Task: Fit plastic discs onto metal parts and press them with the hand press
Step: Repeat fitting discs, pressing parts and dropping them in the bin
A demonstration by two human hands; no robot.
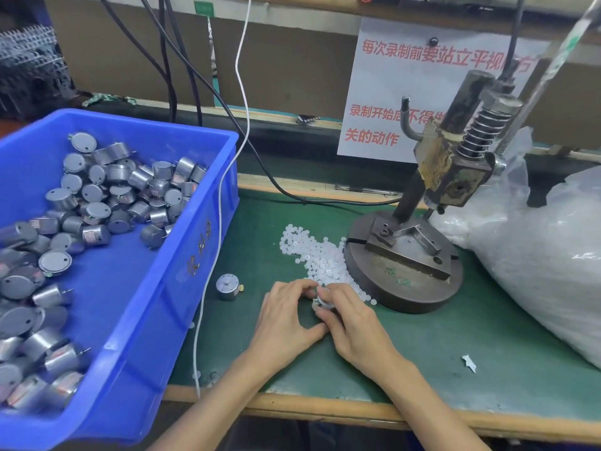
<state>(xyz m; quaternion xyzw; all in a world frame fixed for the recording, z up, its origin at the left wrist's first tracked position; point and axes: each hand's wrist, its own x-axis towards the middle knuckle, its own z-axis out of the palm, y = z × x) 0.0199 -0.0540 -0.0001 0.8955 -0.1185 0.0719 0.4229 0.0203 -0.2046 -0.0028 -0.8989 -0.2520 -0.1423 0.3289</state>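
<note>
Left hand (284, 315) and right hand (356, 323) together pinched a small motor (322, 303) by its rigid sides; the featherlight plastic discs (320, 258) looked slippery.

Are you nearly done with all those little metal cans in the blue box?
Not nearly. Done: no pressed piece shows that I can tell apart. In hand: the left hand and right hand hold one metal part, seemingly fitting a disc by the disc pile. Left: the hand press stands with nothing under it, and the blue bin holds many more parts.
</note>
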